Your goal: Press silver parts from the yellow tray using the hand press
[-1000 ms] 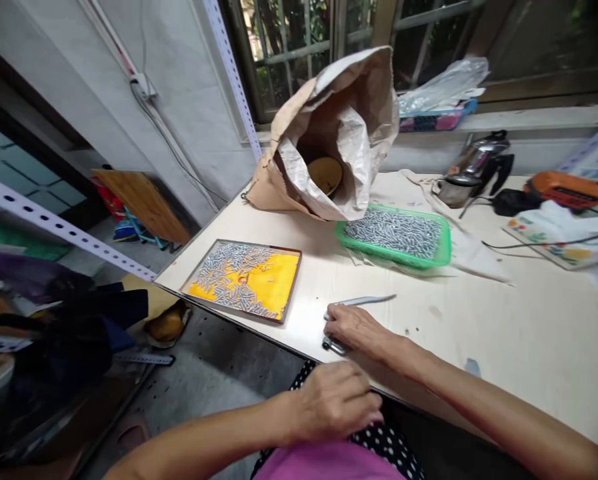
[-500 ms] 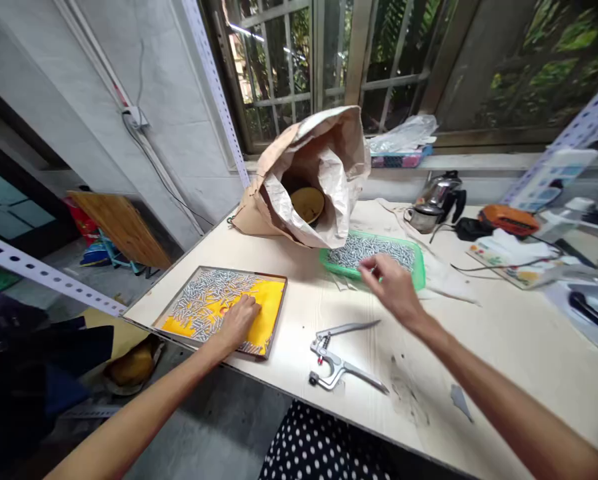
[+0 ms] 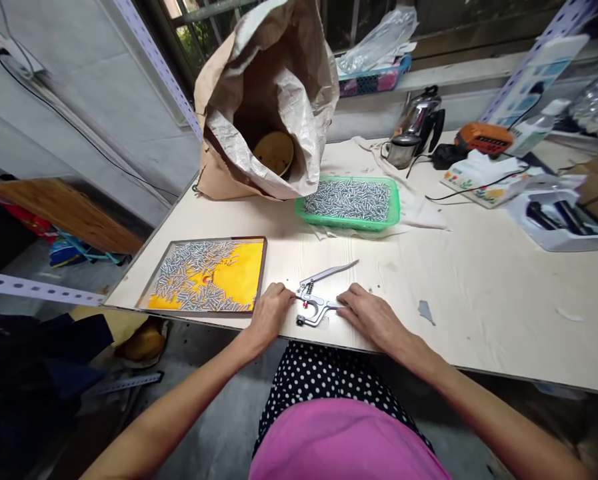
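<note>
Metal hand pliers (image 3: pixel 315 303) lie on the pale wooden table (image 3: pixel 479 300) near its front edge, with the upper handle pointing up and right. My left hand (image 3: pixel 270 312) rests at the pliers' head, fingers curled in a pinch; what they hold is hidden. My right hand (image 3: pixel 371 317) lies over the lower handle with its fingertips on it. To the left sits a yellow-bottomed tray (image 3: pixel 239 277) partly covered with small metal pieces. Behind the pliers stands a green basket (image 3: pixel 347 223) full of the same pieces.
An open brown paper sack (image 3: pixel 263 80) with a yellow bowl (image 3: pixel 275 152) inside stands at the back left. A kettle (image 3: pixel 413 130), an orange tool (image 3: pixel 483 137), cables and a white tray (image 3: pixel 561 223) crowd the back right. A perforated steel bar (image 3: pixel 39 288) runs at the left.
My left hand has left the yellow tray and my right hand the green basket; both have come back to the pliers at the table's front edge. The view has tilted down.
</note>
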`<control>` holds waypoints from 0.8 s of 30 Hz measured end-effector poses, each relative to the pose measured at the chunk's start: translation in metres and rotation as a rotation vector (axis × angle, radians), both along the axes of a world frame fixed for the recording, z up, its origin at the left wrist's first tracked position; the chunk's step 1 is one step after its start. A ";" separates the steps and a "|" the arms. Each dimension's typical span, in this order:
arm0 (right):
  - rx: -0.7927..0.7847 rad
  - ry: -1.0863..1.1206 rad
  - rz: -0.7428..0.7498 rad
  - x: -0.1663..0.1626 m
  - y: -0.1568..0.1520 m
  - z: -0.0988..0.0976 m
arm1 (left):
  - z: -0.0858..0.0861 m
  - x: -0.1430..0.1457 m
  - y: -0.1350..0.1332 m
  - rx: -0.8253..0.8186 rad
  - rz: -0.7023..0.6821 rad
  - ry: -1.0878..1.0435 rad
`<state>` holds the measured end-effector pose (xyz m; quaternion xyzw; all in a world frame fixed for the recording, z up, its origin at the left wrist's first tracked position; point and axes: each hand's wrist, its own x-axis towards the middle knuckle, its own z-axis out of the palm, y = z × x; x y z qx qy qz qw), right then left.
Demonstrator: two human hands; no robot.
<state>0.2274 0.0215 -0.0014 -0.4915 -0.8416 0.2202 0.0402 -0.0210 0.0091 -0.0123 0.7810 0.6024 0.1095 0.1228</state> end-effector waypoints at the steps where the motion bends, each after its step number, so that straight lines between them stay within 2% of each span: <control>1: 0.003 -0.014 -0.012 0.001 0.000 -0.001 | -0.004 -0.001 0.000 0.003 0.005 0.059; 4: 0.040 -0.061 -0.008 0.001 0.000 -0.002 | -0.010 -0.007 0.000 0.000 0.029 0.153; 9: 0.137 -0.092 0.040 -0.002 -0.001 -0.007 | -0.005 -0.010 0.000 -0.049 0.001 0.251; 17: 0.191 -0.098 0.067 -0.004 0.000 -0.018 | -0.005 -0.014 -0.001 -0.082 0.013 0.302; 19: 0.189 -0.093 0.076 -0.003 0.000 -0.020 | -0.003 -0.012 0.001 -0.099 0.032 0.192; 21: 0.178 -0.080 0.091 -0.003 0.001 -0.022 | 0.001 -0.007 0.003 -0.175 0.132 -0.035; 24: 0.161 -0.085 0.115 -0.003 0.003 -0.024 | 0.007 0.005 0.006 -0.452 0.372 -0.501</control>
